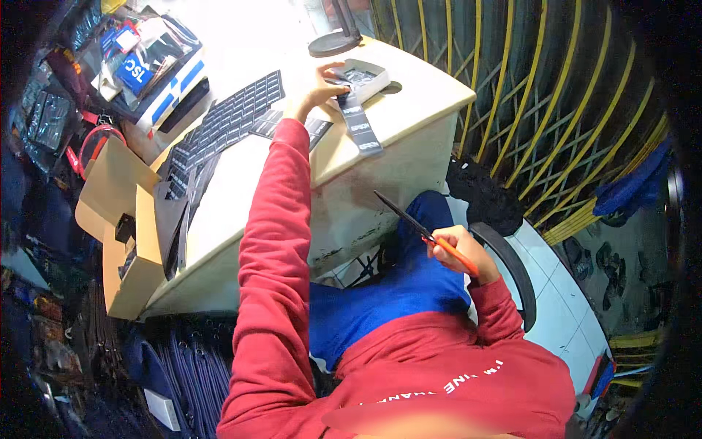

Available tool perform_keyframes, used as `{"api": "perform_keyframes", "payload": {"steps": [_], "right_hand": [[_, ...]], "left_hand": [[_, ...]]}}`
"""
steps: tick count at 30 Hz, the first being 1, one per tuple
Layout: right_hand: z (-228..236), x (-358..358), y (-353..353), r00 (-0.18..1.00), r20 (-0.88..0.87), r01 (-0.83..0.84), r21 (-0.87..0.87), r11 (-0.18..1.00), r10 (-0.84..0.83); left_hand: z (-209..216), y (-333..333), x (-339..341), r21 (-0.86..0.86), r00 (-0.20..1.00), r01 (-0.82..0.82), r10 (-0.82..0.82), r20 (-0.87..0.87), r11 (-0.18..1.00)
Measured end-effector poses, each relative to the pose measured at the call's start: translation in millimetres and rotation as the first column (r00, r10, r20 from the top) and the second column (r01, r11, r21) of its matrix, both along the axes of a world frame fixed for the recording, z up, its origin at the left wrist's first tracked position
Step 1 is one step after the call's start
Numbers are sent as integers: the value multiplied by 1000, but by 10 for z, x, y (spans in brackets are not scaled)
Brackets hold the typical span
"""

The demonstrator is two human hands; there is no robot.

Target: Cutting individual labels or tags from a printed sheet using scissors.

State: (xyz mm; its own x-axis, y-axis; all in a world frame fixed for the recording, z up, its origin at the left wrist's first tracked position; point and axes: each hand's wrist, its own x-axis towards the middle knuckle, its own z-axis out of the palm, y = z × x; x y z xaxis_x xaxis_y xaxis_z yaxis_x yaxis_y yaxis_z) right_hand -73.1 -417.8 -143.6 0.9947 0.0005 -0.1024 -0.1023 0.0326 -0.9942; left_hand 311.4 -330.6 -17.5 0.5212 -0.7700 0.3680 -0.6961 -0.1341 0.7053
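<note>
My left hand (319, 91) reaches over the table to the near side of a small white open box (371, 82). Its fingers are bent, and the fingertips close on the upper end of a dark grey strip of printed labels (360, 129). That strip slants from the box down to the table's edge. Dark flat pieces lie inside the box. In my right hand (459, 249), held above my lap, is a pair of scissors (401, 211) with orange handles. The dark blades look closed and point up and left.
Sheets of dark rectangular labels (241, 110) spread across the white table (431, 77). A black stand base (335, 44) stands at the back. An open cardboard box (121, 212) sits at the left edge, below packaged goods (146, 69). A yellow-barred folding gate (541, 95) rises at the right.
</note>
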Motion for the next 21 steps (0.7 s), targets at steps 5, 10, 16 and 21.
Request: {"api": "perform_keyframes", "payload": {"steps": [5,10,16,21], "right_hand": [[-100,-108,-123,992,57,115,-25,993,-114],[-78,-30,-149,989,83,123,-22,992,-120],[-43,112,-20,988,114,109,-62,992,-101],[-60,23,-49,994,77,68,41,997,-71]], "left_hand": [[-16,-30,98,77,963,-161,140,228,984],[-34,25,104,56,966,-171,156,207,984],[-82,-61,417,74,967,-154,135,214,985],[-27,-142,393,154,946,-142,88,313,978]]}}
